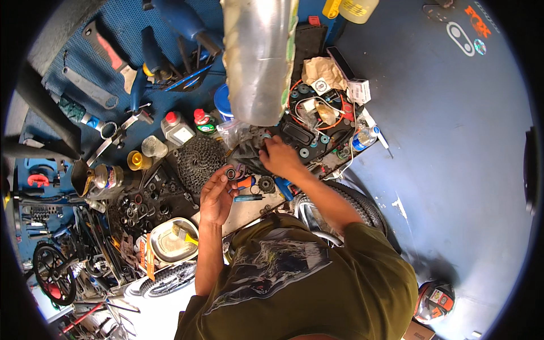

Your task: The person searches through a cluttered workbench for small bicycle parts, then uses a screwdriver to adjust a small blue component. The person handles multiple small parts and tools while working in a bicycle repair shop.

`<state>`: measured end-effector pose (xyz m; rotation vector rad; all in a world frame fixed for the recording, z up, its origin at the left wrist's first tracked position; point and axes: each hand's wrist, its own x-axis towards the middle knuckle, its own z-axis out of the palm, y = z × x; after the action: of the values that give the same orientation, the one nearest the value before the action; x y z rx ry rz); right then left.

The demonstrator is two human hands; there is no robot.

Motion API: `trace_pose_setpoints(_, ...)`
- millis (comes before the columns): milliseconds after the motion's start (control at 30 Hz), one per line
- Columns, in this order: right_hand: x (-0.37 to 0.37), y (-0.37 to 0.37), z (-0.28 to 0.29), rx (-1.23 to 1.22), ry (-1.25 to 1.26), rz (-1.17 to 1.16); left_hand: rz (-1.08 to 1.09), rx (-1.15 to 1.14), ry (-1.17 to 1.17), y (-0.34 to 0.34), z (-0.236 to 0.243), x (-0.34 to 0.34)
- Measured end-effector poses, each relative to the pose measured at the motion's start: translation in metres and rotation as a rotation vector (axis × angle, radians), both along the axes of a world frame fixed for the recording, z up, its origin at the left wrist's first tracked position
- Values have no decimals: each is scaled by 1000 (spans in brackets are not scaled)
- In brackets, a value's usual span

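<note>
1. We stand between a smooth blue-grey panel [442, 147], beyond the table's right end, and a blue perforated metal board [126, 25] hung with tools behind its far left corner.
2. Our long, cluttered table [241, 216] has small parts strewn along its length; a little pale surface shows at the near edge.
3. At the near edge, toward the left end, we see a shallow silver metal tray [163, 245] holding a yellow-handled brush [184, 235].
4. Farther in lies a round dark toothed-metal sprocket cluster [199, 164], likely heavy and stiff, with teeth that could catch skin.
5. Our right hand [279, 156] bends down at a crumpled dark sheet [247, 151], cloth or plastic, probably soft and light; its fingertips are hidden, so we cannot tell whether they grip.
6. Our left hand [216, 190] pinches a small round dark-metal ring [230, 173] above the table, in from the near edge. We judge it light, rigid and perhaps slippery with grease; the outer rim, between thumb and fingers, seems the best hold.
</note>
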<state>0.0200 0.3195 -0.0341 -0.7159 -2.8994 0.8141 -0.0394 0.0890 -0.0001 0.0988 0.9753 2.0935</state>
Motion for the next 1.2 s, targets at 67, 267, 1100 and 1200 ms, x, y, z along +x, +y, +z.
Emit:
trace_pose_setpoints(67, 1, -5, -16, 83, 93, -1, -2, -2, -16, 4, 0, 0)
trace_pose_setpoints(267, -42, 74, 45, 12, 272, -129, 57, -23, -6, -14, -1, 5)
trace_pose_setpoints(1100, -20, 234, 22, -1181, 518, -195, 83, -11, -22, -16, -3, 1)
trace_pose_setpoints(1200, -4, 211, 26, -1306, 619, -143, 44, -11, -10, -7, 2, 0)
